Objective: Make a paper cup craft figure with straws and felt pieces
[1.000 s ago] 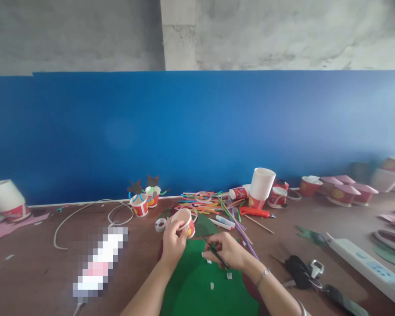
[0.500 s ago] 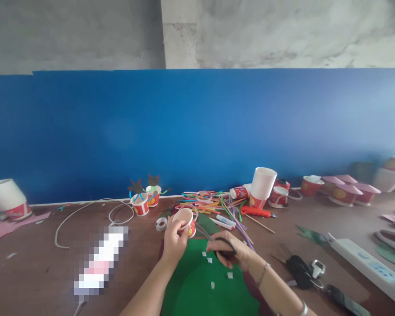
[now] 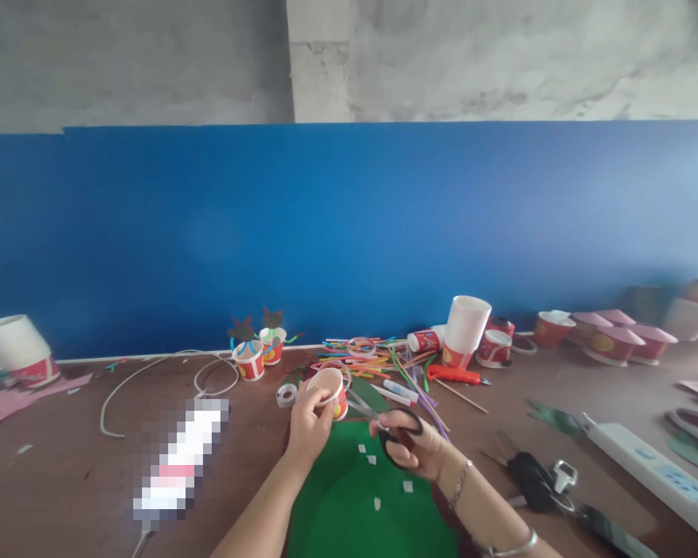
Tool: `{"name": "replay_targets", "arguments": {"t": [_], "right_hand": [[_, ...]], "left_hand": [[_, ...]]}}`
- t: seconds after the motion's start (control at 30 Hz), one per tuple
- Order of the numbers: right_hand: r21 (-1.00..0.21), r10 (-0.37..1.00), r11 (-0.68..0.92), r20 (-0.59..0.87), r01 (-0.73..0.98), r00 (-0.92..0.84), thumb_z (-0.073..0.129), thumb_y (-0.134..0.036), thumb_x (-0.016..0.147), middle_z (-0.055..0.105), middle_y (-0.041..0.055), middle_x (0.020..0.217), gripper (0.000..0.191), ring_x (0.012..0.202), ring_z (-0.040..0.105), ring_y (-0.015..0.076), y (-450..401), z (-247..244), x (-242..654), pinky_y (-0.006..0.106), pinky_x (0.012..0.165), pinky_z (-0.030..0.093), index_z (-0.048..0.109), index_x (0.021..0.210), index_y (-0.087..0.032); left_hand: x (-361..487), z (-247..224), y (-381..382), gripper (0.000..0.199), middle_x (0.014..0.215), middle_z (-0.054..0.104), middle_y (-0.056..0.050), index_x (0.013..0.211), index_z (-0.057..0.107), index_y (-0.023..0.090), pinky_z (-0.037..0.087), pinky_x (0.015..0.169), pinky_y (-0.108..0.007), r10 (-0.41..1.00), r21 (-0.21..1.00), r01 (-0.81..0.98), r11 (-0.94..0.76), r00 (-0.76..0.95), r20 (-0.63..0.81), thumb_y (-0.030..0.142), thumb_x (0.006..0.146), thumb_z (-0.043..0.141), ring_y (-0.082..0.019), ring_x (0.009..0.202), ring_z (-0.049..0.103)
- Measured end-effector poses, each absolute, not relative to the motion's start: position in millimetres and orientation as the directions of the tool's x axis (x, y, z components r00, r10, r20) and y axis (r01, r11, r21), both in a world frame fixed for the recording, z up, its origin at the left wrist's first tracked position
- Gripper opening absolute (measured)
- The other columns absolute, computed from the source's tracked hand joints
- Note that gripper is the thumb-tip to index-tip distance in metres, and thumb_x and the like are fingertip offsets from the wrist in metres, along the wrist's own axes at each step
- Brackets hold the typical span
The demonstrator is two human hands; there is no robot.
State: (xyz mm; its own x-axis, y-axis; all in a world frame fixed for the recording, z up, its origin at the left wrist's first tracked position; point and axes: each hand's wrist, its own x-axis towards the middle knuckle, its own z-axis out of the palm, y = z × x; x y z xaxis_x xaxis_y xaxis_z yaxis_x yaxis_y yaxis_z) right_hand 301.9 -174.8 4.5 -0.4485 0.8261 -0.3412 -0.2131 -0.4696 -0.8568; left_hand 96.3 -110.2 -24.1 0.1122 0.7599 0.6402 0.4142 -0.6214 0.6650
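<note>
A red and white paper cup (image 3: 337, 395) is gripped by my left hand (image 3: 311, 426), its open top tilted upward. My right hand (image 3: 416, 446) has its fingers through the black handles of a pair of scissors (image 3: 401, 434). The scissor blades are parted and point toward the right side of the cup. Below both hands lies green paper (image 3: 349, 504) with several small white scraps (image 3: 408, 487) on it.
Behind my hands are colourful strips (image 3: 361, 353), markers (image 3: 400, 392) and an orange cutter (image 3: 454, 375). A roll of tape (image 3: 286, 395) sits left of the cup. At the right are keys (image 3: 532, 480) and a power strip (image 3: 645, 465); stacked cups (image 3: 466, 325) stand behind.
The scissor handles have spread apart and the blades have opened in my right hand. My left hand still holds the cup in nearly the same place.
</note>
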Motion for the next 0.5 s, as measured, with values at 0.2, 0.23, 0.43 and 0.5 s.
{"name": "replay_targets", "arguments": {"t": [0.2, 0.23, 0.43, 0.5], "right_hand": [[-0.947, 0.887, -0.228, -0.298, 0.227, -0.352, 0.066, -0.042, 0.073, 0.055, -0.0064, 0.040, 0.029, 0.029, 0.041, 0.0055, -182.0, 16.7, 303.2, 0.014, 0.031, 0.026, 0.051, 0.079, -0.017], [-0.948, 0.887, -0.230, -0.297, 0.221, -0.352, 0.065, -0.043, 0.074, 0.055, -0.0063, 0.040, 0.029, 0.029, 0.041, 0.0052, -181.6, 16.4, 302.9, 0.014, 0.031, 0.025, 0.051, 0.079, -0.017], [-0.965, 0.899, -0.226, -0.260, 0.134, -0.353, 0.063, -0.043, 0.076, 0.052, -0.0067, 0.038, 0.030, 0.028, 0.037, 0.0043, -182.0, 14.9, 295.1, 0.015, 0.032, 0.025, 0.048, 0.072, -0.017], [-0.968, 0.899, -0.231, -0.252, 0.101, -0.358, 0.064, -0.044, 0.075, 0.051, -0.0067, 0.037, 0.031, 0.028, 0.037, 0.0046, -183.3, 15.4, 292.7, 0.015, 0.032, 0.025, 0.048, 0.071, -0.017]], "left_hand": [[101.2, -27.4, -110.6, 0.008, 0.092, 0.064, -0.009, 0.078, 0.060, 0.019, 0.050, 0.083, -0.040, 0.637, 0.556, 0.379, -0.739, 0.125, 0.761, 0.022, 0.082, 0.054, -0.023, 0.091, 0.061], [102.0, -28.3, -110.6, 0.009, 0.098, 0.063, -0.010, 0.077, 0.060, 0.019, 0.051, 0.083, -0.039, 0.632, 0.556, 0.374, -0.743, 0.118, 0.766, 0.022, 0.082, 0.053, -0.024, 0.095, 0.061], [103.4, -31.9, -109.8, 0.011, 0.103, 0.063, -0.011, 0.080, 0.059, 0.020, 0.051, 0.084, -0.040, 0.661, 0.579, 0.393, -0.715, 0.108, 0.743, 0.021, 0.085, 0.050, -0.024, 0.099, 0.061], [103.6, -32.0, -109.9, 0.011, 0.107, 0.062, -0.011, 0.081, 0.059, 0.020, 0.049, 0.089, -0.042, 0.659, 0.572, 0.411, -0.710, 0.101, 0.745, 0.021, 0.086, 0.049, -0.025, 0.105, 0.058]]}}
